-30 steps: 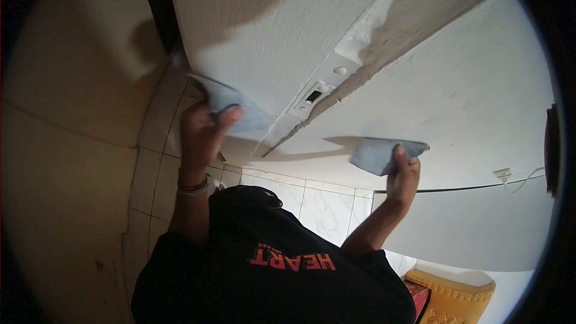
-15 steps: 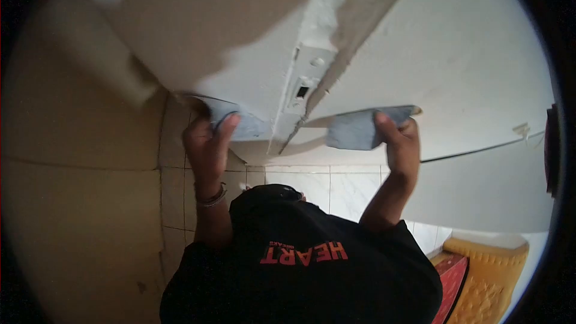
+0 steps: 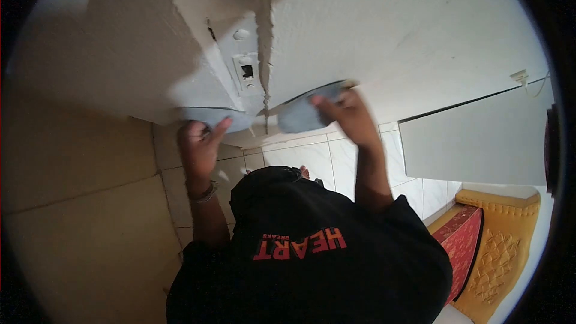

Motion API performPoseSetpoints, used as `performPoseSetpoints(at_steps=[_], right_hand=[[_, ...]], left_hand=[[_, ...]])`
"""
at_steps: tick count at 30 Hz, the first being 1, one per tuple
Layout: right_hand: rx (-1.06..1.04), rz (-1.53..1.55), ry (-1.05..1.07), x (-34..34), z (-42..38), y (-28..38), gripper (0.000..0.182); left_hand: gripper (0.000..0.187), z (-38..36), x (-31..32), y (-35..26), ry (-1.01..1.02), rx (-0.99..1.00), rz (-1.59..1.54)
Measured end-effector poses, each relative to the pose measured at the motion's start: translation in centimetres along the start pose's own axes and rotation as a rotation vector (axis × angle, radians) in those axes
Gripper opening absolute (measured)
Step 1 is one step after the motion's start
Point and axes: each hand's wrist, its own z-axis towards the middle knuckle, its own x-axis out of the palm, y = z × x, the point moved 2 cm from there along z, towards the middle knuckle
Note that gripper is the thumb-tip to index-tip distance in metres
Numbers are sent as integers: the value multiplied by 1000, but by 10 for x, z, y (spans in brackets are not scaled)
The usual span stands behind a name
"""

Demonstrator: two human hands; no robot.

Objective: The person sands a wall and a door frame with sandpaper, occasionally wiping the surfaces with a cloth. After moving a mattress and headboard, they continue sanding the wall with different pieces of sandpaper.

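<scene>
Head view: at centre frame the left hand (image 3: 200,144) is closed on a grey pad (image 3: 217,116) with its thumb over the edge, just left of the white wall's projecting corner edge (image 3: 264,54). The right hand (image 3: 348,117), blurred, grips a second grey pad (image 3: 303,115) just right of that edge. A switch plate (image 3: 246,72) sits above, near the corner. Open wall spreads to the upper right; a yellow cushioned seat (image 3: 501,246) fills the lower right.

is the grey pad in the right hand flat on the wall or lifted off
Flat on it, as far as shows: the grey pad lies along the white wall under the right hand, though motion blur hides the edge.
</scene>
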Motion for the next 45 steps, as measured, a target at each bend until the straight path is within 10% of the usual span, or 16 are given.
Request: performPoseSetpoints(at_steps=[5,8,14,17,21,24,30,32,36,42,45], right_hand=[[33,-150,-193,-30,-8,-96,18],[33,145,-285,-53,-21,-31,25],[-108,-171,1,42,14,-40,22],[-198,-307,-103,31,12,-107,22],[54,-225,-208,-34,-8,-57,24],[-161,66,-90,-8,-7,-4,25],[-124,-327,-44,53,15,-88,14],[-98,-423,-136,16,9,-111,15],[-65,-29,-138,-11,-6,-24,16],[-158,-433,43,48,23,-89,18],[-42,-499,-48,-13,3,-109,20]], left_hand=[[25,-17,-5,52,32,-108,113],[23,-9,-12,20,-114,-88,-29],[23,-12,36,24,1,9,-115],[26,-30,28,77,-35,-246,152],[27,-22,-10,27,-183,-189,57],[30,-9,-1,-3,-197,-84,-135],[27,-27,39,73,156,-81,224],[26,-32,19,71,-25,-278,156],[27,-17,0,10,-215,-44,-146],[27,-22,36,79,181,-41,204],[27,-33,3,90,-94,-171,68]])
